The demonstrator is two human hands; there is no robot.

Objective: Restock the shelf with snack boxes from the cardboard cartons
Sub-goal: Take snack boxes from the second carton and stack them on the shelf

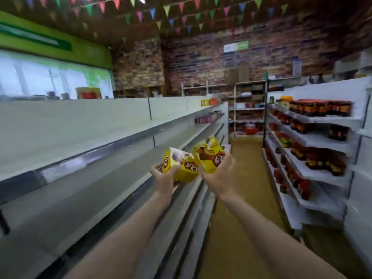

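A person stands in a shop aisle w/ both arms stretched fwd, one yellow snack box in each hand, two boxes in all. The left hand [168, 177] grips the left box [179, 164] from beneath, fingers curled round its near corner; the right hand [218, 174] clutches the right box [209, 154], fingers wrapped over its lower edge. The boxes sit just beside each other, tilted, corners nearly touching, held above the front lip of the long grey shelf unit [100, 150] on the left. That unit runs in stepped tiers toward the back, its boards mostly bare, w/ a few small items near the far end [205, 119]; the frame is motion-blurred, so these are probably packets. The tan floor [241, 198] leaves an open lane btwn the grey unit and the white shelves [322, 141] on the right, which carry rows of dark jars w/ red and orange labels on approx. four levels. A brick wall [201, 57] closes the room, coloured bunting [167, 9] strung overhead.
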